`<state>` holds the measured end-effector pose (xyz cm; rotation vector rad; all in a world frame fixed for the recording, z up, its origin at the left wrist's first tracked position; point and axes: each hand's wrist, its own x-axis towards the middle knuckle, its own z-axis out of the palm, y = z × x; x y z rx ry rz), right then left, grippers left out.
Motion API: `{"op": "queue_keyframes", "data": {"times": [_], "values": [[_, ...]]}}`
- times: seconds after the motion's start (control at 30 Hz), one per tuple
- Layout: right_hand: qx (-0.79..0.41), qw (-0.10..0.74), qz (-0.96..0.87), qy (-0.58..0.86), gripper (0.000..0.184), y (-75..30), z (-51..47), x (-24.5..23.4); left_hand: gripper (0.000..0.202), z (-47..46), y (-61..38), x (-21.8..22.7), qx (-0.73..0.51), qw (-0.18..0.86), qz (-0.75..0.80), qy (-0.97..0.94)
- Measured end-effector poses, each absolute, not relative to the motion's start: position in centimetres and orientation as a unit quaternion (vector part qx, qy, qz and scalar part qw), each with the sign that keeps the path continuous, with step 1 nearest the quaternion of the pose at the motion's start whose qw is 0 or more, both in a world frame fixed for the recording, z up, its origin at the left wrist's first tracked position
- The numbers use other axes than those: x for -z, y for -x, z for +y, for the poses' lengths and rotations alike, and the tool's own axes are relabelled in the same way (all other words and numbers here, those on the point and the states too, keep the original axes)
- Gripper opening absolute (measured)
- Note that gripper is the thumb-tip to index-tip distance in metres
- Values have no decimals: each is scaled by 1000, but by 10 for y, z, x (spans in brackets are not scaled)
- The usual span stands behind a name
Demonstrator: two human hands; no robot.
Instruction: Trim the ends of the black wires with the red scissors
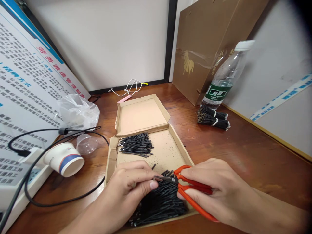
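Note:
My left hand (129,187) pinches a short black wire piece (156,177) between thumb and forefinger over the near end of an open cardboard box (168,152). My right hand (219,188) grips orange-handled pliers (190,188), whose dark jaws touch the tip of that wire. Beneath both hands lies a heap of black wire pieces (161,203). A smaller, neater pile of black wires (136,144) rests further back in the box.
Two tied wire bundles (213,118) lie by a plastic water bottle (225,76) and a brown paper bag (204,48). On the left are a paper cup on its side (64,159), a clear lid (86,144), a plastic bag (76,112), a black cable (60,201) and a printed board (26,97).

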<state>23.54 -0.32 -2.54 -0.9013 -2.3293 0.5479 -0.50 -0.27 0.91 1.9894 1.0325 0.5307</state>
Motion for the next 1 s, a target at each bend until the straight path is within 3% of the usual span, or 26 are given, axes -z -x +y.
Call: {"op": "queue_keyframes", "data": {"times": [0.33, 0.77, 0.9, 1.0], "values": [[-212, 294, -865, 346, 24, -236, -2, 30, 22, -4, 3, -8, -233, 401, 463, -755], [-221, 298, -861, 348, 20, -237, -3, 28, 32, -6, 7, 1, -245, 497, 511, -657], [-218, 307, -862, 339, 23, -236, -3, 28, 22, -6, 7, 1, -268, 447, 505, -688], [-217, 316, -860, 336, 22, -236, -3, 29, 20, -2, 10, -2, -288, 339, 490, -750]]}}
